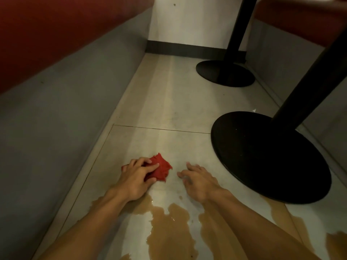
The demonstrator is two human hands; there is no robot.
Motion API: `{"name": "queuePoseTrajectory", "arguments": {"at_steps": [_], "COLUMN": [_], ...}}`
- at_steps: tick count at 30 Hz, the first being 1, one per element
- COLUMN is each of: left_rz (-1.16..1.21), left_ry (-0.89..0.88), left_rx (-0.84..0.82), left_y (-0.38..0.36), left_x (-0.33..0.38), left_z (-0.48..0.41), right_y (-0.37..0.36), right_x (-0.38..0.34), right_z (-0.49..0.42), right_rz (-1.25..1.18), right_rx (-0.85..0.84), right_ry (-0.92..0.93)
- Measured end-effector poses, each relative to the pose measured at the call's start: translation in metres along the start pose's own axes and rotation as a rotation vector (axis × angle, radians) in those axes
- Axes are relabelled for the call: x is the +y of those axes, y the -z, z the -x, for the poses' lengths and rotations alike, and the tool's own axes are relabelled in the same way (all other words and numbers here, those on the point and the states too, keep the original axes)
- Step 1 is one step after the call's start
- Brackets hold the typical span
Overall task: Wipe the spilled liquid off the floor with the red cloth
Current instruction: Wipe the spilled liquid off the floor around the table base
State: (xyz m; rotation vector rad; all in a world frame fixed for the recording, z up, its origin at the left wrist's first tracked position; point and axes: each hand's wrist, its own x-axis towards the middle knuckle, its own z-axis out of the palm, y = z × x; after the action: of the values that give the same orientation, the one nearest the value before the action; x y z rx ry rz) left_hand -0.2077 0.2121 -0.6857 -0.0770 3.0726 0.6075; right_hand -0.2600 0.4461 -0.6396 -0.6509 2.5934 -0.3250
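Observation:
A crumpled red cloth (161, 168) lies on the pale tiled floor, just beyond the spill. My left hand (136, 177) presses on its left side, fingers curled over the fabric. Just to the right of the cloth, my right hand (199, 180) rests flat on the floor with fingers spread and holds nothing. Brown spilled liquid (169, 228) spreads in irregular puddles under and between my forearms, nearer to me than the cloth. More of it runs toward the lower right (281, 214).
A round black table base (262, 166) with its post stands close on the right. A second black base (223, 73) is farther back. A grey bench base (56, 119) walls the left side, another grey panel (281, 53) the right. A white wall (187, 21) closes the far end.

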Motion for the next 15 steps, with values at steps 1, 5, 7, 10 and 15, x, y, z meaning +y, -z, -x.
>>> {"name": "queuePoseTrajectory", "arguments": {"at_steps": [1, 5, 7, 10, 15], "left_rz": [0.016, 0.033, 0.037, 0.130, 0.172], "left_ry": [-0.021, 0.033, 0.091, -0.018, -0.271], "left_rx": [-0.009, 0.018, 0.088, 0.137, -0.019], "left_y": [0.000, 0.010, 0.013, 0.003, -0.011], "left_x": [-0.002, -0.021, -0.016, 0.015, 0.036], "left_z": [0.002, -0.002, -0.007, -0.004, 0.013], "right_y": [0.001, 0.002, 0.004, 0.009, 0.014], "right_x": [-0.001, -0.003, -0.003, -0.001, -0.002], "right_z": [0.001, 0.005, 0.007, 0.007, 0.004], "right_rz": [-0.005, -0.014, -0.025, -0.031, -0.011], "right_rx": [-0.005, 0.003, -0.008, -0.019, -0.014], "right_ry": [-0.001, 0.002, 0.004, 0.002, -0.029]}}
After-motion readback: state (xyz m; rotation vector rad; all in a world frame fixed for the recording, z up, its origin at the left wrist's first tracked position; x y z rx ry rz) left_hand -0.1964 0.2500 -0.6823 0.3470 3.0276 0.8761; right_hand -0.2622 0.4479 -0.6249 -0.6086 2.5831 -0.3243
